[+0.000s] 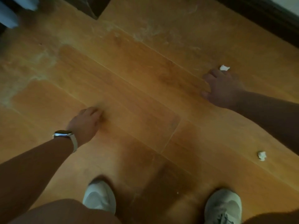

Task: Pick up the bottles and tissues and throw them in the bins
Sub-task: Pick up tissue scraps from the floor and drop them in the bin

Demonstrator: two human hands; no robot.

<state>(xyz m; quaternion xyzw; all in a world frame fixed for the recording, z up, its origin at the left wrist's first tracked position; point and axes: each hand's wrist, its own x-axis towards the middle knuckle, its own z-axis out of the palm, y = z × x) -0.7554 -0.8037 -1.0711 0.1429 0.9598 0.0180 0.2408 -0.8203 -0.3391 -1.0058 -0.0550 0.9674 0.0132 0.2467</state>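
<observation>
Tissue [224,67] lies just past the fingertips of your right hand [223,88]. The fingers look loosely bent, not pinching it, tho blur hides contact. Reach slightly fwd, pinch w/ thumb + index. 2nd tissue [262,155] sits well behind the wrist. Left hand [88,120]: fingers loosely curled, empty.

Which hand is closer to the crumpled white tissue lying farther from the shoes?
Right. The right hand reaches right up to the crumpled white tissue, fingertips at its edge; the left hand is far off to its left, over the wooden floor.
</observation>
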